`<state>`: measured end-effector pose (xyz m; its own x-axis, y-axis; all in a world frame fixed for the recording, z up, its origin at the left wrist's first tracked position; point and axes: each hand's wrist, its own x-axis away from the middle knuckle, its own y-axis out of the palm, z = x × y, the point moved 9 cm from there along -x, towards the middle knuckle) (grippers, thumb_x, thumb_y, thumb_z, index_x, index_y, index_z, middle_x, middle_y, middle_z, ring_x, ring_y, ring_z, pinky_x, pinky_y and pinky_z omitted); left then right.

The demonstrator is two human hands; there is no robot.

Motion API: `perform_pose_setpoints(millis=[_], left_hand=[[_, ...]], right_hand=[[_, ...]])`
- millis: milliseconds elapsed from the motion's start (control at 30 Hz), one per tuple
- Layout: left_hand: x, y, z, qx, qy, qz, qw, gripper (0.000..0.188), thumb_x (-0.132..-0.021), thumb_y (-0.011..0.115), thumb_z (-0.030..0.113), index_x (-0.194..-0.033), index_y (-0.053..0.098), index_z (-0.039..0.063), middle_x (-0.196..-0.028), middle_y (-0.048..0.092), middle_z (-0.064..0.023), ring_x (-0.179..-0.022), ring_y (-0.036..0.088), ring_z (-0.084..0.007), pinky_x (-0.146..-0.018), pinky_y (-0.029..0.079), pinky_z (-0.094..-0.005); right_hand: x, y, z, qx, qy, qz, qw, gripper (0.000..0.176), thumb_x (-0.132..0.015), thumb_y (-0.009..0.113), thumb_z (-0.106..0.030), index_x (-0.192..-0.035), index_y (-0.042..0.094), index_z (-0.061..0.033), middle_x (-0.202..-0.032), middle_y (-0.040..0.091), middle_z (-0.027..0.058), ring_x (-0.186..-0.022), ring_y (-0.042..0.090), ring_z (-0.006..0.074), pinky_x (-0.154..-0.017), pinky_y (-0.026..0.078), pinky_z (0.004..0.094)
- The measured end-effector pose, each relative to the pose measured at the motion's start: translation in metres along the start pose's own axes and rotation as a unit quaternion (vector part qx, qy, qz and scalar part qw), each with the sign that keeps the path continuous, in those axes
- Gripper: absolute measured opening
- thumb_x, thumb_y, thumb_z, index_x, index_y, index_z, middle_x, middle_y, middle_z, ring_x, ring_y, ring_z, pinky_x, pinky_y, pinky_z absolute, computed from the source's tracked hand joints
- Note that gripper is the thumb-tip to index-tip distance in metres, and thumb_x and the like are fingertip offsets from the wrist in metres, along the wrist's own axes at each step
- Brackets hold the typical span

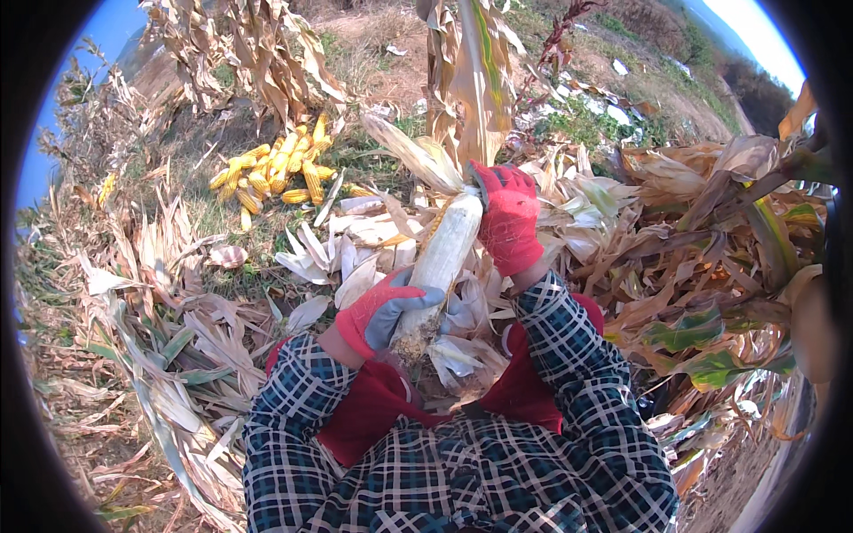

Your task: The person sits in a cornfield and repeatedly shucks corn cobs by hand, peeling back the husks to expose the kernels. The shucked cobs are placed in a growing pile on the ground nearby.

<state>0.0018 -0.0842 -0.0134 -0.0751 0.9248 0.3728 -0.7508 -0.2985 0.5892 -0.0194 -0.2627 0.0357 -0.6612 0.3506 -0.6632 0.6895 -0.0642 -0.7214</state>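
Both hands wear red gloves with grey palms. An ear of corn (448, 243) slants between them, mostly wrapped in pale husk, with a strip of yellow kernels showing along its left side. Around its lower end my left hand (386, 313) is closed, the thumb lying across the husk. At the upper end my right hand (508, 216) is clenched by the shank, where peeled-back husk leaves (420, 150) stick out up and to the left. What exactly the right fingers pinch is hidden behind the glove.
A pile of husked yellow corn ears (280, 166) lies on the grass at the upper left. Loose husks (310, 256) cover the ground in front. Dry corn stalks with leaves (693, 233) are heaped on the right, and more cut stalks (153, 393) lie at the left.
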Motion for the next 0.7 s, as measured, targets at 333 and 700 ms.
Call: perform_pose_setpoints(millis=[333,700], left_hand=[[0.02,-0.068,0.067,-0.067,0.26,0.202,0.942,0.042,-0.081,0.067,0.018,-0.117,0.056,-0.002,-0.096,0.067,-0.0099,-0.081,0.065,-0.0178,-0.075,0.053,-0.0308],[0.067,-0.085,0.113,-0.167,0.486,0.37,0.774,0.041,-0.084,0.071,0.009,-0.122,0.056,0.0,-0.108,0.064,-0.0105,-0.098,0.064,-0.0198,-0.085,0.052,-0.0318]], right_hand=[[-0.014,0.001,0.054,-0.411,0.274,0.075,0.866,0.045,-0.089,0.071,-0.017,-0.127,0.053,0.0001,-0.111,0.065,0.0102,-0.096,0.064,0.0174,-0.087,0.051,0.031],[0.014,0.05,-0.07,-0.692,0.247,-0.187,0.653,0.042,-0.097,0.06,-0.015,-0.133,0.049,0.0019,-0.12,0.062,0.0095,-0.11,0.061,0.0172,-0.097,0.048,0.0315]])
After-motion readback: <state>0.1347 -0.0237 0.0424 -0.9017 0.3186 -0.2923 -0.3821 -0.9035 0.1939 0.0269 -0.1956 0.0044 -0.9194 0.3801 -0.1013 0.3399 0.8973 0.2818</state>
